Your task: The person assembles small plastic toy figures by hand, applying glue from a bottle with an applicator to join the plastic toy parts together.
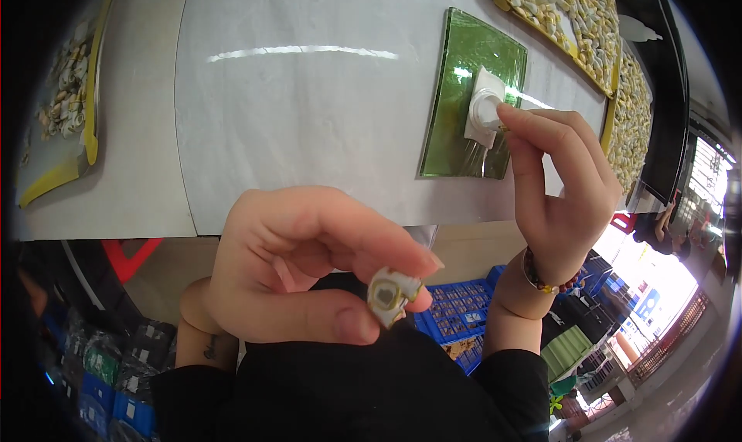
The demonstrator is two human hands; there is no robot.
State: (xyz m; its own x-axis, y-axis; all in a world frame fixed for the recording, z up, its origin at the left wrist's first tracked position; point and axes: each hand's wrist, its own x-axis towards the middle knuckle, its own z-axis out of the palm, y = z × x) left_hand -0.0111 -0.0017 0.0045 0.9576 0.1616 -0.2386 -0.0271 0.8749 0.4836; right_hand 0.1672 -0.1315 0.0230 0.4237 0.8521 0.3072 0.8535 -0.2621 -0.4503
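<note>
- Thumb and fingertips of the left hand (251, 276) close on a small white piece (392, 295) with gold-coloured edges and a greyish round spot; the other fingers curl loosely behind it.
- The white piece is held up in front of the dark-clothed torso, near the table's front edge and well apart from the tabletop.
- The right hand (572, 163) reaches over the table (309, 133), index finger and thumb brought nearly together at the right side of a white round dish (485, 111); whether they pinch anything is too small to tell.
- Under the dish is a white squarish base (481, 81), set on a green glass slab (448, 117) that lies on the grey tabletop.
- A beaded bracelet (539, 274) circles the right wrist.
- Beyond the slab, at upper right, stands a yellow-edged tray (553, 44) full of small pale pieces, with a second such tray (610, 125) just beside it.
- At far left, another yellow-edged tray (91, 136) holds more small pieces.
- Below the table, between the forearms, sits a blue crate (495, 276) with rows of small items.
</note>
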